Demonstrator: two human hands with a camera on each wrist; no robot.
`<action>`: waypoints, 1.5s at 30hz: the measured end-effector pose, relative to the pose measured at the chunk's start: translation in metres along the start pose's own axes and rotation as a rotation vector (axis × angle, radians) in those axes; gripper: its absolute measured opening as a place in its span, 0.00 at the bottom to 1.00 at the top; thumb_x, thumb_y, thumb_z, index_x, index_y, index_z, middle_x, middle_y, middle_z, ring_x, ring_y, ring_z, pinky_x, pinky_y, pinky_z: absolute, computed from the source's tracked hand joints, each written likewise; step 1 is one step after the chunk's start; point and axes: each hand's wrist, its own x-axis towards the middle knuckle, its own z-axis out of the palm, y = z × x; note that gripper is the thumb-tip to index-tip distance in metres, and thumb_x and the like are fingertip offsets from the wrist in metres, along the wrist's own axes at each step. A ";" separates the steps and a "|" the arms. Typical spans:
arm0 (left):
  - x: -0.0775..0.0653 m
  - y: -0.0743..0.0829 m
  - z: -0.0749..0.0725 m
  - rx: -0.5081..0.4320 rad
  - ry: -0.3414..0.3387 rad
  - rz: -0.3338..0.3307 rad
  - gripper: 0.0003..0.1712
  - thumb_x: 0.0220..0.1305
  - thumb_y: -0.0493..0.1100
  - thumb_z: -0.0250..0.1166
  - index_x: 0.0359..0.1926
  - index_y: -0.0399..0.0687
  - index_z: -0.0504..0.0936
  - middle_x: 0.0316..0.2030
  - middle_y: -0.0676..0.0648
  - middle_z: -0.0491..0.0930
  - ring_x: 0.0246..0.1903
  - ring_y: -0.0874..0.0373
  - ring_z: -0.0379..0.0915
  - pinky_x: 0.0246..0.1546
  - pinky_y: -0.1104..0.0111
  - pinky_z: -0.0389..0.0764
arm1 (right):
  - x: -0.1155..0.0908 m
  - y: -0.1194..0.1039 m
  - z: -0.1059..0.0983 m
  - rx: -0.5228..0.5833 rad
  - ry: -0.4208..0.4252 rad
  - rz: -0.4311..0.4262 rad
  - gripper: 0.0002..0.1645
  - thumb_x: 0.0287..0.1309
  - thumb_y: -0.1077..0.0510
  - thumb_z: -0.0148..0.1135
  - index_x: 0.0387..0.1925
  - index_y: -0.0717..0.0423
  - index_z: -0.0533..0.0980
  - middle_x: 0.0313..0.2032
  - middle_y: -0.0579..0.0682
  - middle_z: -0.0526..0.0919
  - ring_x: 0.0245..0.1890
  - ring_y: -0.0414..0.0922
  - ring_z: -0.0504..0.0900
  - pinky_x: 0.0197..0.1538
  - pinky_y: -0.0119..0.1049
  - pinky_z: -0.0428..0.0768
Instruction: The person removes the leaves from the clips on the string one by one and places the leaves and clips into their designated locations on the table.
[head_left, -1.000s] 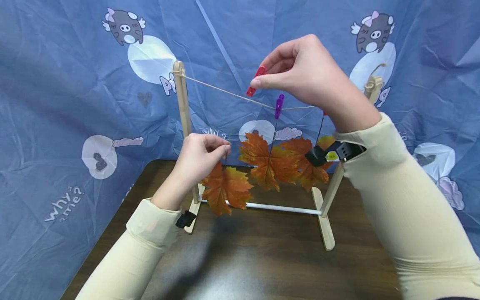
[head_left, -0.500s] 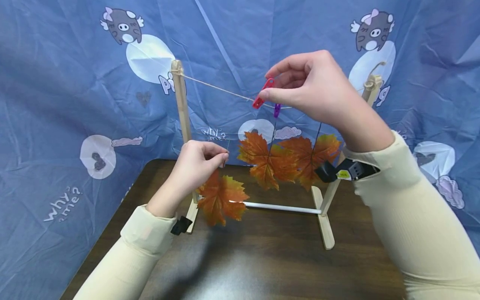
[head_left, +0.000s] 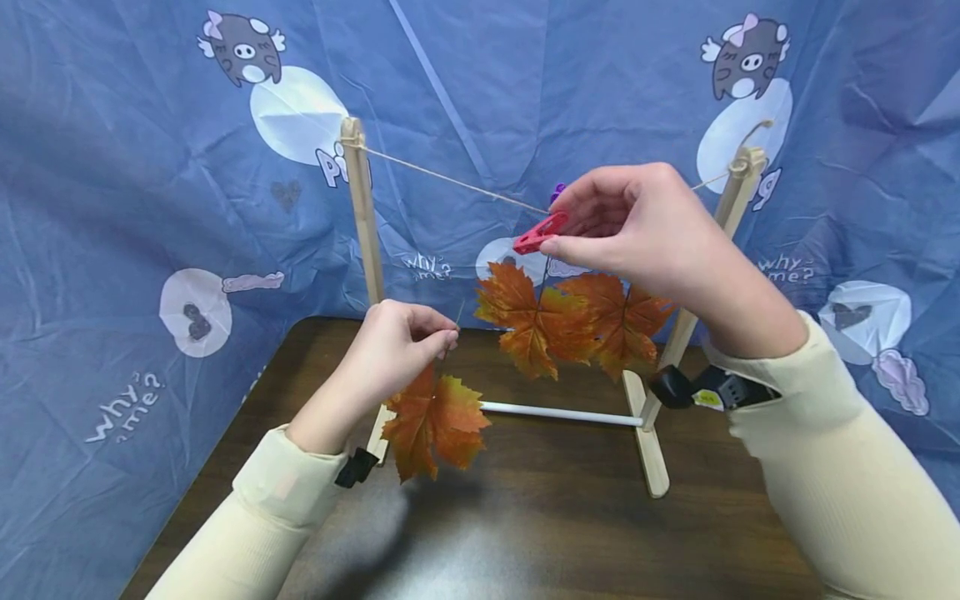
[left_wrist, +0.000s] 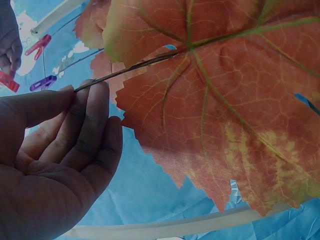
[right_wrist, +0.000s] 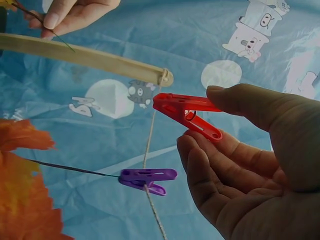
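Note:
My left hand (head_left: 390,342) pinches the thin stem (left_wrist: 115,75) of an orange maple leaf (head_left: 435,421), which hangs below the fingers over the table. Between thumb and fingertips, my right hand (head_left: 645,225) holds a red clothespin (right_wrist: 172,102), its tail ends toward the hand. The clothespin is near the string (head_left: 450,180), close to a purple clothespin (right_wrist: 142,175) clipped there. That purple one carries a second leaf (head_left: 532,325) by its stem. Another red clothespin (left_wrist: 39,46) on the string shows in the left wrist view; in the head view my right hand hides it.
The string runs between a left wooden post (head_left: 362,208) and a right wooden post (head_left: 738,187). A white rod (head_left: 562,412) joins their feet above the dark wooden table (head_left: 570,517). A third leaf (head_left: 622,321) hangs at the right. Blue printed cloth (head_left: 135,208) hangs behind.
My right hand has come down and slightly right with the red clothespin, which has tilted flatter. My left hand has lowered a little with its leaf, farther below the string.

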 end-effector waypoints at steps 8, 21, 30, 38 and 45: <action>-0.006 -0.002 0.004 -0.005 -0.029 -0.004 0.04 0.65 0.34 0.69 0.34 0.41 0.90 0.24 0.54 0.85 0.25 0.60 0.79 0.27 0.66 0.78 | -0.018 0.012 0.003 -0.005 -0.003 0.024 0.15 0.55 0.56 0.79 0.42 0.57 0.85 0.35 0.49 0.88 0.34 0.45 0.86 0.38 0.33 0.82; -0.015 -0.009 0.011 0.039 -0.092 0.032 0.04 0.63 0.32 0.69 0.33 0.41 0.90 0.23 0.56 0.84 0.25 0.62 0.77 0.29 0.66 0.78 | -0.040 0.045 0.005 -0.002 -0.029 0.101 0.19 0.58 0.55 0.76 0.51 0.57 0.86 0.37 0.50 0.88 0.34 0.45 0.86 0.34 0.30 0.80; -0.023 -0.015 0.019 0.074 -0.149 0.069 0.04 0.62 0.31 0.69 0.32 0.40 0.90 0.24 0.55 0.84 0.25 0.64 0.77 0.29 0.67 0.78 | -0.055 0.065 0.016 0.034 -0.051 0.125 0.15 0.57 0.62 0.76 0.46 0.62 0.85 0.35 0.52 0.88 0.34 0.46 0.86 0.35 0.32 0.82; -0.029 -0.024 0.028 0.112 -0.205 0.079 0.06 0.62 0.31 0.68 0.31 0.42 0.90 0.21 0.59 0.83 0.27 0.66 0.78 0.65 0.50 0.63 | -0.071 0.086 0.028 0.012 -0.066 0.191 0.15 0.55 0.62 0.77 0.45 0.61 0.84 0.33 0.51 0.86 0.32 0.46 0.85 0.33 0.35 0.82; -0.035 -0.029 0.036 0.110 -0.242 0.076 0.05 0.62 0.31 0.68 0.32 0.40 0.89 0.22 0.56 0.83 0.27 0.66 0.76 0.59 0.57 0.70 | -0.084 0.103 0.039 -0.031 -0.048 0.195 0.15 0.54 0.58 0.79 0.43 0.57 0.86 0.31 0.47 0.86 0.30 0.45 0.83 0.32 0.34 0.80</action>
